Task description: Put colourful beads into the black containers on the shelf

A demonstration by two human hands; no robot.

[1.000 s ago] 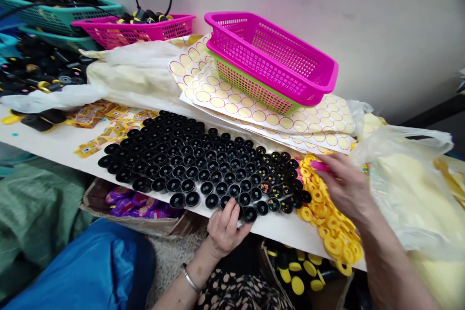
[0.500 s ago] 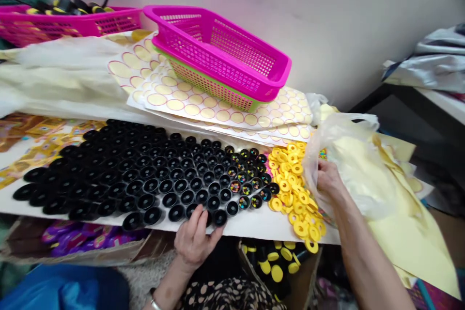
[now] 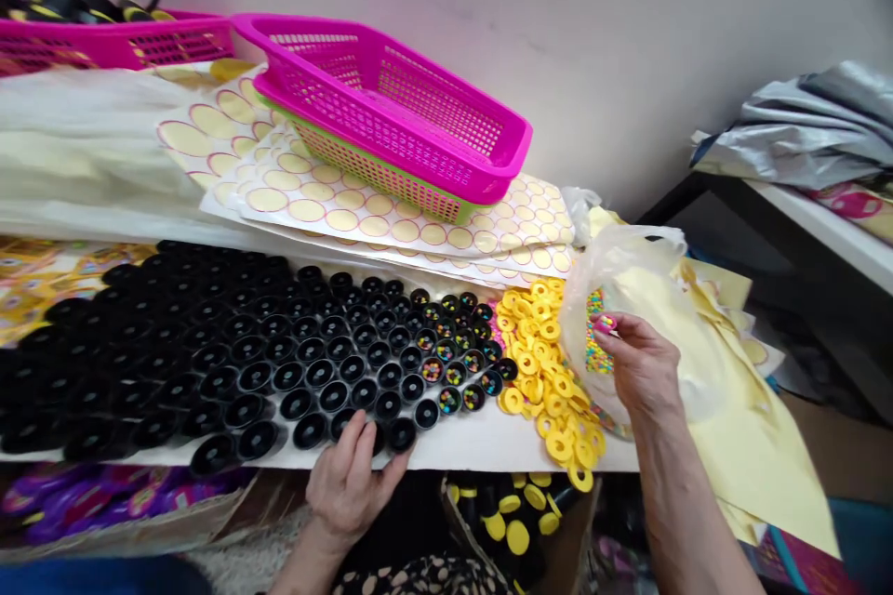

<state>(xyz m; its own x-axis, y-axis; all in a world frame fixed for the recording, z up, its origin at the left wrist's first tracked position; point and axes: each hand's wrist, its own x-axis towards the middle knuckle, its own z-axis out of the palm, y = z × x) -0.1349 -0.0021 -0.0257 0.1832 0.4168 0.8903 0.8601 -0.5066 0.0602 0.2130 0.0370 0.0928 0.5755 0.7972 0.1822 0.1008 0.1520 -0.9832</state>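
My left hand is at the front edge of the white board, fingers and thumb closed around a small black cup in the front row. Rows of open black cups stand there; several at the right end contain small coloured beads. My right hand hovers at the mouth of a clear plastic bag, its thumb and fingertips pinching a few coloured beads. More loose beads show inside the bag. Yellow rings lie heaped between the cups and the bag.
Behind the cups, a magenta basket nested in a green one rests on sheets of round labels. Below the board are a box with yellow-capped black pieces and another with purple packets. A shelf stands right.
My right hand has come out of the bag with coloured beads between its fingertips. My left hand stays at the same front cups. The camera view has shifted slightly to the right.
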